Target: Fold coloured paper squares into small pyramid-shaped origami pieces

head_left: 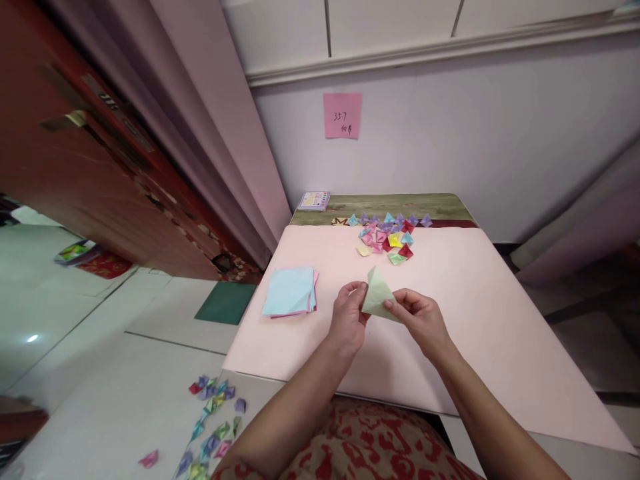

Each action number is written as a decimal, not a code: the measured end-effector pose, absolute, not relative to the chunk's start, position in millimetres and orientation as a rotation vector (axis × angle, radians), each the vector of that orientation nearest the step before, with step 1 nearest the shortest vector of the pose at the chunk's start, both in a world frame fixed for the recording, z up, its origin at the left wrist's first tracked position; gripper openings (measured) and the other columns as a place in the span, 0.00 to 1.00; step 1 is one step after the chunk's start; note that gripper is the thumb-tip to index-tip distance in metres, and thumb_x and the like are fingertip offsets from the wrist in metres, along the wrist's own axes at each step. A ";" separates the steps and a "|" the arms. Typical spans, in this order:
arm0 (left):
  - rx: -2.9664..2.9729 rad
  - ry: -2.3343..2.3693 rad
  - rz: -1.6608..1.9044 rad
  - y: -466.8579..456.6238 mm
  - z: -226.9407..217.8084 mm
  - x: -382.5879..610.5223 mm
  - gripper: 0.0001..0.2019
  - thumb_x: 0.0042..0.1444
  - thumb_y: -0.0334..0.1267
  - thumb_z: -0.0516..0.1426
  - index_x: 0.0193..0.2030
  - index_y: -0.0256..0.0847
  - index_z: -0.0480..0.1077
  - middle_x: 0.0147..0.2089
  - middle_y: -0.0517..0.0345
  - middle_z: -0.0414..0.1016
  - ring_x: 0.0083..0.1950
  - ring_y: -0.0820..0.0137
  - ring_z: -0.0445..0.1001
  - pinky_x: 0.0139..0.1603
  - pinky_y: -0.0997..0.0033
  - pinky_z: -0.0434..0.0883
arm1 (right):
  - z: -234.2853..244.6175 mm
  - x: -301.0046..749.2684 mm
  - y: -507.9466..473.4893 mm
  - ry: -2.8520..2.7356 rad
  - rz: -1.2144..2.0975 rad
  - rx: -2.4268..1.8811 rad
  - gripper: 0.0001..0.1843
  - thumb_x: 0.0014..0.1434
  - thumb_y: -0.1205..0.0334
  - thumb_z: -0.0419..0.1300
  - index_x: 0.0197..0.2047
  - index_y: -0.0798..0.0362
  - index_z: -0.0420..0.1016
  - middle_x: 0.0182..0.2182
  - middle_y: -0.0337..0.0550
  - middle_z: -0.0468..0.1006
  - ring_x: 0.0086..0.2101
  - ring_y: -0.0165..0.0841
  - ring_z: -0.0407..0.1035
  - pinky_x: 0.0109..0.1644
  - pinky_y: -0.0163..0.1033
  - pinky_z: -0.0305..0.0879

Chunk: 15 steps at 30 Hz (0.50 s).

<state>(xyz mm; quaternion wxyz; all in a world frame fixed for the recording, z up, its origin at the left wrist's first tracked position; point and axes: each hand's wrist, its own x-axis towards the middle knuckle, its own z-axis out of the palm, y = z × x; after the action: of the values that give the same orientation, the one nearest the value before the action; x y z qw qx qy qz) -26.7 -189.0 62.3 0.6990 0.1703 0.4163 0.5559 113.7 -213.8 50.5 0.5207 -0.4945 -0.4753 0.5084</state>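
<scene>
A pale green folded paper (377,293) with a pointed top is held above the pink table cover (475,313). My left hand (349,315) pinches its left edge. My right hand (419,319) pinches its lower right edge. Both hands have the fingers closed on the paper. A stack of square paper sheets (290,292), light blue on top with pink beneath, lies to the left of my left hand.
Several small folded paper pieces in mixed colours (387,237) lie at the far side of the table. A small box (314,200) sits at the far left corner. More folded pieces (210,427) are scattered on the floor at lower left. A pink note (343,115) hangs on the wall.
</scene>
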 end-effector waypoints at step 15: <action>0.905 1.027 1.086 -201.2 59.8 -36.7 0.17 0.45 0.46 0.69 0.35 0.34 0.77 0.28 0.55 0.78 0.26 0.72 0.75 0.31 0.71 0.76 | 50.2 115.0 -206.2 -1.066 1.198 -1.316 0.29 0.45 0.47 0.73 0.46 0.52 0.75 0.36 0.46 0.80 0.35 0.37 0.74 0.34 0.37 0.70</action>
<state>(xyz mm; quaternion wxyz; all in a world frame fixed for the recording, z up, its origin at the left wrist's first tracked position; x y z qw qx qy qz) -36.7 -201.2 59.8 0.6422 0.3972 0.4505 0.4764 115.0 -206.2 50.2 0.5085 -0.5461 -0.4426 0.4974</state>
